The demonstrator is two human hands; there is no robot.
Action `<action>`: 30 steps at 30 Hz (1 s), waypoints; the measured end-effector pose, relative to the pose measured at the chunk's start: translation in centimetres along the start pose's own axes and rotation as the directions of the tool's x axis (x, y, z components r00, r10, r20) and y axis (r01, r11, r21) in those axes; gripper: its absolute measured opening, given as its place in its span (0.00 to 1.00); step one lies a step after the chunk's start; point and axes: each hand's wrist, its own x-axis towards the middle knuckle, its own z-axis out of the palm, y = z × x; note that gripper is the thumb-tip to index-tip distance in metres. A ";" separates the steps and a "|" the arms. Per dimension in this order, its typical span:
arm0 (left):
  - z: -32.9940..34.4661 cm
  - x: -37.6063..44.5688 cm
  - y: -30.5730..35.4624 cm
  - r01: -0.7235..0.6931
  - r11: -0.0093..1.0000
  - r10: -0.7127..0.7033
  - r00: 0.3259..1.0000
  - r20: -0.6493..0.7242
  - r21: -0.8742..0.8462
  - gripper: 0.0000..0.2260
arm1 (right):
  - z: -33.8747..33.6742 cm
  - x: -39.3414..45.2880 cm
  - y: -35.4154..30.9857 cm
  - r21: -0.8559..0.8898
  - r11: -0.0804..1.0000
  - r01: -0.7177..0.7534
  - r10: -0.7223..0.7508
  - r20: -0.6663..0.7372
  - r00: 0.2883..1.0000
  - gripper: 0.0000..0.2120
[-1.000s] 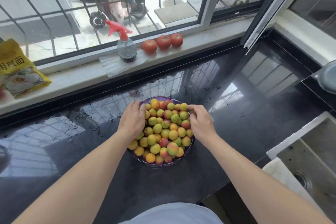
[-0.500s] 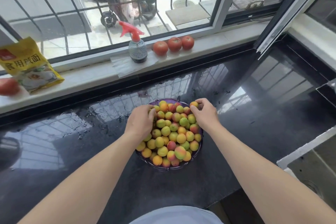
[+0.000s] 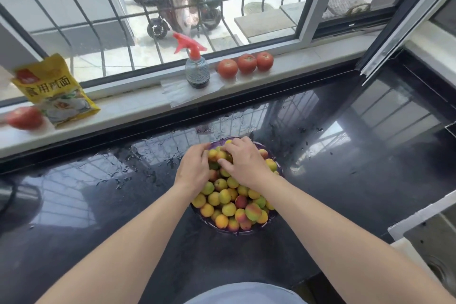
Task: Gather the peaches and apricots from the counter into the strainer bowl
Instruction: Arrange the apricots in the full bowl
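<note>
Bowl sits at desk centre, heaped with fruit. No loose fruit visible on desk. Left hand and right hand rest curled on the pile at 12 o'clock; grip indeterminate. Gathering appears practically complete.

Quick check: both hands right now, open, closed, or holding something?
Left hand: fingers curled into the fruit; a grip cannot be told.
Right hand: fingers spread, resting on the fruit, open.
</note>
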 end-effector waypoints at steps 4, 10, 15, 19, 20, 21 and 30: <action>-0.4 -1.2 -0.6 -0.023 1.000 0.023 1.000 0.005 -0.005 0.21 | 0.1 -1.0 -1.2 -0.040 0.998 0.039 -0.039 0.000 0.999 0.17; -0.8 -3.5 -1.8 -0.003 1.000 0.004 1.000 0.019 -0.024 0.23 | 0.0 -3.3 -1.1 0.032 0.999 -0.026 0.030 -0.122 0.992 0.13; -1.2 -5.8 -3.5 -0.009 0.999 0.011 0.999 0.051 -0.032 0.23 | -1.6 -5.2 0.6 0.014 0.994 -0.110 0.111 -0.152 0.982 0.13; -1.8 -8.1 -4.0 -0.014 0.996 0.017 0.999 0.039 -0.089 0.24 | -2.0 -7.2 0.5 -0.009 0.976 -0.216 0.212 -0.171 0.962 0.14; -2.0 -8.6 -4.1 0.022 0.991 -0.018 0.999 0.036 -0.132 0.24 | -2.3 -7.9 0.2 0.050 0.958 -0.282 0.286 -0.176 0.942 0.15; -2.1 -9.3 -4.2 0.078 0.979 -0.070 0.996 0.048 -0.189 0.24 | -2.5 -8.5 0.1 0.121 0.921 -0.370 0.387 -0.193 0.901 0.16; -2.7 -13.6 -2.4 0.548 0.357 -0.315 0.833 0.455 -0.756 0.23 | -2.9 -14.7 0.9 0.806 0.017 -0.592 0.702 0.412 0.581 0.20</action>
